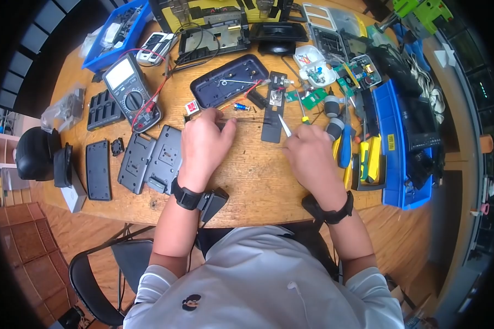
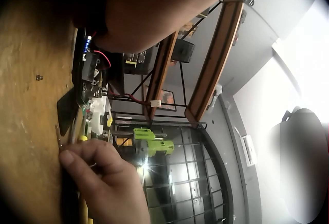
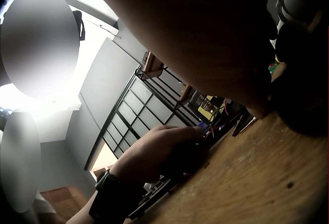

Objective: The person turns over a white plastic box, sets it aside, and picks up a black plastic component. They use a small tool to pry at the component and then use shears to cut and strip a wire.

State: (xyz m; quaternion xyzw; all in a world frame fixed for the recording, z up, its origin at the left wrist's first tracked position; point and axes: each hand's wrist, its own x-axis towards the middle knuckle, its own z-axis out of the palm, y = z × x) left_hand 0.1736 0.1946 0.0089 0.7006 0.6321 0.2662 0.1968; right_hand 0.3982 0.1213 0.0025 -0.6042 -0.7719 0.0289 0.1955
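My left hand (image 1: 206, 145) is palm-down over the table, fingers curled round a thin dark rod (image 1: 242, 119) that points right, among small screws and a blue cylindrical part (image 1: 241, 107). My right hand (image 1: 312, 153) has its thumb and index finger pinched on a thin pointed tool, as the left wrist view shows at that hand (image 2: 108, 180). A pale pointed piece (image 1: 284, 126) shows beside its fingertips. Between the hands stands a flat dark plate (image 1: 272, 118) with metal parts. The right wrist view shows the left hand (image 3: 154, 149) from the side; its fingertips are hidden.
A dark plastic shell (image 1: 229, 81) lies beyond the hands. Left are a multimeter (image 1: 132, 93), its red lead and grey casings (image 1: 137, 163). Right are a blue screwdriver (image 1: 345, 146), a yellow tool (image 1: 374, 158), green circuit boards (image 1: 314, 97) and a blue bin (image 1: 390, 115).
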